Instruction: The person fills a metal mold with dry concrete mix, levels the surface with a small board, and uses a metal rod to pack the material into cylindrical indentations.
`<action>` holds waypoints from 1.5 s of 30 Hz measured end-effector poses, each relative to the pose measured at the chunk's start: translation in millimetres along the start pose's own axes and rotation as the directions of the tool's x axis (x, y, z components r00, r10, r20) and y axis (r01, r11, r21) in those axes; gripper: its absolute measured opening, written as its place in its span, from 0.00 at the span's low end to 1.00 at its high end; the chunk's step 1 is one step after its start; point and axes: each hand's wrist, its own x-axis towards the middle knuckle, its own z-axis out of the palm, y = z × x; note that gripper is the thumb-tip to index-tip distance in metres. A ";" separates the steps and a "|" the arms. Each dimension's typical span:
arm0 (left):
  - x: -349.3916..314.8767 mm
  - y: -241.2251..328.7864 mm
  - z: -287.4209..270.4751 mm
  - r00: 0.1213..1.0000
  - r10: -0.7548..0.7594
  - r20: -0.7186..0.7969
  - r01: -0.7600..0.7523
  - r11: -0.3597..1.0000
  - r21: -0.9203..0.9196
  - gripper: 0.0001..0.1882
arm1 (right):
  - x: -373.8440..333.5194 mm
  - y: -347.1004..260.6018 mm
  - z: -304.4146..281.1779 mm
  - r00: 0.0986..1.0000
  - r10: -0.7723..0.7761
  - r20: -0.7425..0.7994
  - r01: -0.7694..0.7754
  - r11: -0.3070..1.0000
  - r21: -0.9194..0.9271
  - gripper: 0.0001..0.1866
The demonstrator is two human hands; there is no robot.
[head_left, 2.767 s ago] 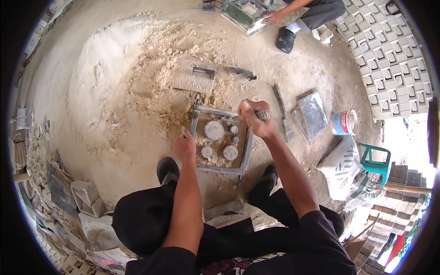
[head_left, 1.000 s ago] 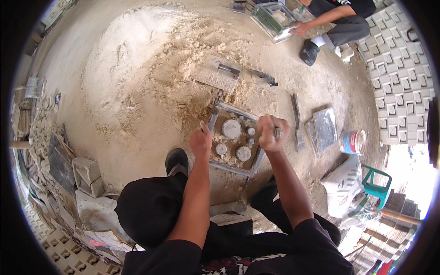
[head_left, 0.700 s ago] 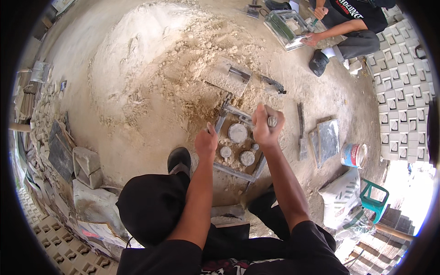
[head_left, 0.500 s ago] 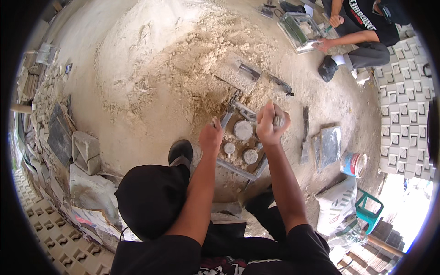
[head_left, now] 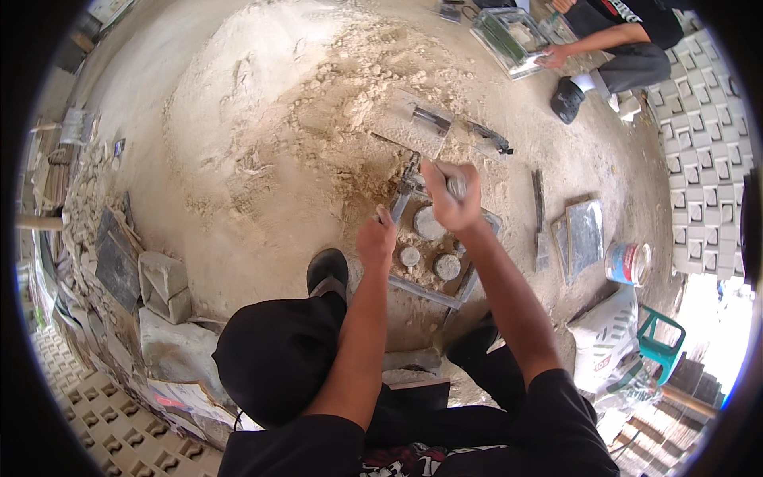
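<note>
A rectangular mould frame point(head_left: 425, 292) rests on the sandy ground in front of me. Sandy material and several round grey pieces lie inside it, including a large disc point(head_left: 429, 226) and two smaller ones point(head_left: 409, 255) point(head_left: 447, 267). My left hand point(head_left: 375, 238) is closed on the frame's left side bar. Above the far part of the frame, my right hand point(head_left: 457, 197) makes a fist round a short handle with a rounded grey end. Whatever is below that fist is hidden, and part of the large disc is covered by it.
Beyond the frame lie a plastering trowel point(head_left: 401, 119) and a heap of sand point(head_left: 262, 79). A long bar point(head_left: 540, 219), grey slabs point(head_left: 584, 234), a bucket point(head_left: 628, 262) and a sack point(head_left: 604, 342) stand right. Another person's hand point(head_left: 554, 56) touches a second mould point(head_left: 509, 40) at far right.
My right fist has moved left and farther away, over the far side of the frame. My left hand keeps its hold. The whole view has shifted slightly.
</note>
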 end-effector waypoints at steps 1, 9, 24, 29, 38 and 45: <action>-0.5 -2.1 1.1 1.000 0.003 -0.002 -0.003 1.000 0.007 0.33 | 5.7 -2.2 -3.3 0.993 0.110 0.034 -0.109 0.994 -0.003 0.21; 3.2 -6.2 4.6 1.000 0.019 -0.006 -0.019 1.000 -0.003 0.34 | 7.4 -16.3 -4.2 0.977 0.212 0.011 -0.212 0.977 -0.014 0.19; 6.9 -12.6 3.0 0.996 0.019 0.083 -0.020 1.000 0.016 0.35 | -14.4 -17.9 -25.7 0.973 0.227 -0.025 -0.226 0.972 0.060 0.18; 6.3 -4.5 3.2 0.998 0.009 0.062 -0.010 1.000 0.015 0.36 | -18.2 -12.7 -37.0 0.974 0.226 0.029 -0.225 0.974 -0.031 0.17; 1.0 -4.5 1.0 0.998 0.043 0.034 -0.043 0.999 -0.004 0.36 | -35.5 -17.2 -66.5 0.984 0.178 0.022 -0.180 0.979 0.092 0.15; 4.2 -7.9 2.4 0.999 0.041 0.031 -0.041 0.999 0.009 0.36 | -38.6 -26.7 -79.5 0.961 0.278 -0.008 -0.278 0.960 -0.021 0.20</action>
